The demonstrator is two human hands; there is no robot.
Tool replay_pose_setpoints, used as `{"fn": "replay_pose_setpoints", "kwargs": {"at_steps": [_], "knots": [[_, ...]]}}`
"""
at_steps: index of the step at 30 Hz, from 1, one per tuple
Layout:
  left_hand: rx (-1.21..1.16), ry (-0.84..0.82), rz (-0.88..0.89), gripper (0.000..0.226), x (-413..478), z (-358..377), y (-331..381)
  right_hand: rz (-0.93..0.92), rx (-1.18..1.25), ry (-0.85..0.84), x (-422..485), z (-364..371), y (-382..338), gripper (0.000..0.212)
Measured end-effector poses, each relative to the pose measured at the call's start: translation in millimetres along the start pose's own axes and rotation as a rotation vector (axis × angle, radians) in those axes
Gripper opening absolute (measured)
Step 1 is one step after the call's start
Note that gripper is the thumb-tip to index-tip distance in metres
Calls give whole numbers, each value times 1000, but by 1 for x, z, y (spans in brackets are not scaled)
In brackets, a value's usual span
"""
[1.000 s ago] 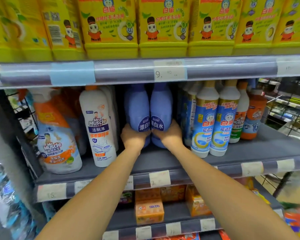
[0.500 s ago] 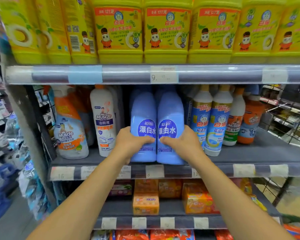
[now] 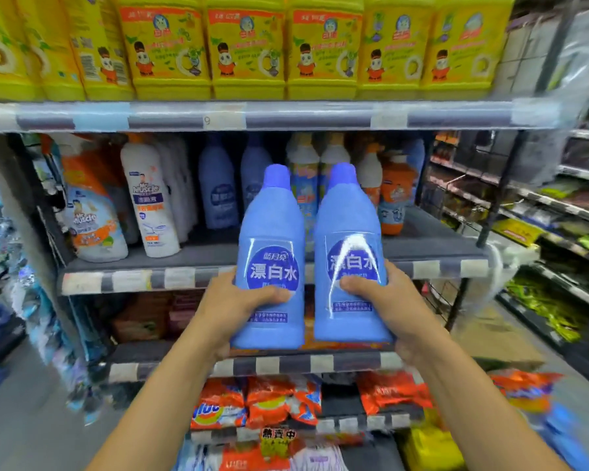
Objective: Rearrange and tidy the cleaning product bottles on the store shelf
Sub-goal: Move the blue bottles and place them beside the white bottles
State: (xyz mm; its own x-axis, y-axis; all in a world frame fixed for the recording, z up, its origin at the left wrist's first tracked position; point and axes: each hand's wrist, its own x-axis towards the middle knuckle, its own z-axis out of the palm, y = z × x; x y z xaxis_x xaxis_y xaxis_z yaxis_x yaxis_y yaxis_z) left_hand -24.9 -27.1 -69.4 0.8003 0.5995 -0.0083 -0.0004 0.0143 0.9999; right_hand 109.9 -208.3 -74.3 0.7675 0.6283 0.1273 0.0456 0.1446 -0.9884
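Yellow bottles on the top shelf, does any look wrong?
Yes. One yellow bottle near the left end shows its barcode side, while its neighbours to the right face front with the cartoon label. Nothing looks spilled.

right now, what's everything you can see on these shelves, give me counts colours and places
left bleach bottle: one, blue, held in front of the middle shelf
right bleach bottle: one, blue, beside it
shelved bleach bottles: two, blue, back of middle shelf
yellow detergent bottles: at least seven, yellow, top shelf
spray bottle: one, orange and white, middle shelf far left
Mr Muscle bottle: one, white, middle shelf left
toilet cleaner bottles: two, white with blue labels, behind the held pair
orange bottle: one, orange, middle shelf right
detergent bags: several, orange-red, lowest shelf in view
left hand: grips left bleach bottle
right hand: grips right bleach bottle
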Motion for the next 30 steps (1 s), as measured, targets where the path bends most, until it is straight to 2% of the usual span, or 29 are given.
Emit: {"fn": "replay_pose_setpoints", "kwargs": {"at_steps": [2,6,9,14,19,22,30], "knots": [[-30,-17,-4,43,-15,23,-8,0,40,38,-20,-27,1,47],[-84,-46,-50,55,-41,63,-25,-16,94,113,-55,-74,6,49],[-169,-54,-52,40,-54,86,-35,-41,95,138,-71,-100,6,56],[-176,-136,-89,54,-52,108,-34,6,122,162,-75,-124,-1,60],[-153,-181,-62,49,-20,121,-24,24,68,237,-52,-141,-10,54],[-150,-231,-67,52,0,127,-21,10,15,297,-26,-152,-17,41],[-167,-282,-67,57,50,143,-20,-42,-71,333,67,-190,-17,36]]}}
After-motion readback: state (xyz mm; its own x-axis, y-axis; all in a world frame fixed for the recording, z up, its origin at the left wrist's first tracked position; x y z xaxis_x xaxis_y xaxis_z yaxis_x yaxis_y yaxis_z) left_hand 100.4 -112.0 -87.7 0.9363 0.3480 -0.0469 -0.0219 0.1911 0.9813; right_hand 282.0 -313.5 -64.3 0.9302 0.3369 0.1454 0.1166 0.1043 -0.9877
